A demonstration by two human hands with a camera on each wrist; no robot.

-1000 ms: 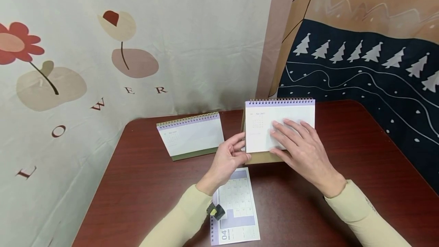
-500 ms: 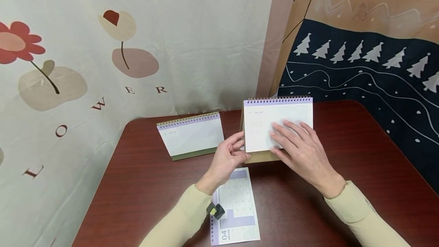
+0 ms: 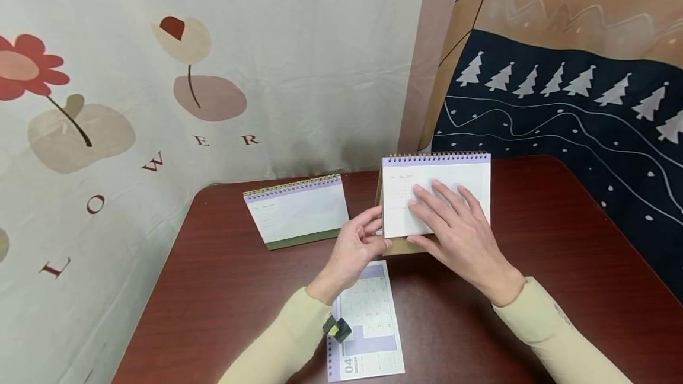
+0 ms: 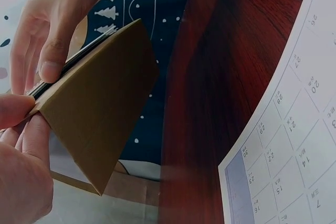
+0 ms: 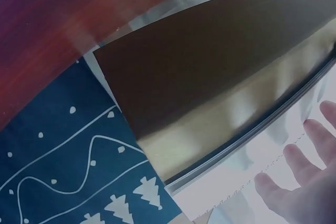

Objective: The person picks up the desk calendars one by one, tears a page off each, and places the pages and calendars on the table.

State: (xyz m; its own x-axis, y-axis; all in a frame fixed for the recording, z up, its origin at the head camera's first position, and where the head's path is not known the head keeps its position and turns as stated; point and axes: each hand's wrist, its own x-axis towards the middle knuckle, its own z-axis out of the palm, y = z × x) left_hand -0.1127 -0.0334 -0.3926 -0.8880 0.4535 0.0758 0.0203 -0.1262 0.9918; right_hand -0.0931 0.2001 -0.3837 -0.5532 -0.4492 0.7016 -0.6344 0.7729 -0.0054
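Observation:
A spiral-bound desk calendar (image 3: 397, 215), its page headed Apr with a lilac band on top, is tilted up off the table. My left hand (image 3: 349, 256) pinches its lower left corner, thumb in front and fingers behind. Spread fingers of my right hand (image 3: 459, 236) lie straight across the white page. From the left wrist view, the tan cardboard base (image 4: 105, 98) shows from beneath, with the right hand's thumb (image 4: 52, 59) along the lower page edge. The right wrist view has the base's underside (image 5: 210, 66) in shadow above the page stack (image 5: 252, 150).
Left of the hands stands a second desk calendar (image 3: 304, 215) with a green base. A loose calendar sheet (image 3: 373, 313) marked 04 lies flat under my left wrist, on the dark red table (image 3: 224, 301). Printed cloths (image 3: 320, 64) hang behind.
My right hand has slid a little to the left over the page. The calendar shifted slightly left, then back right. My left hand keeps its pinch at the corner.

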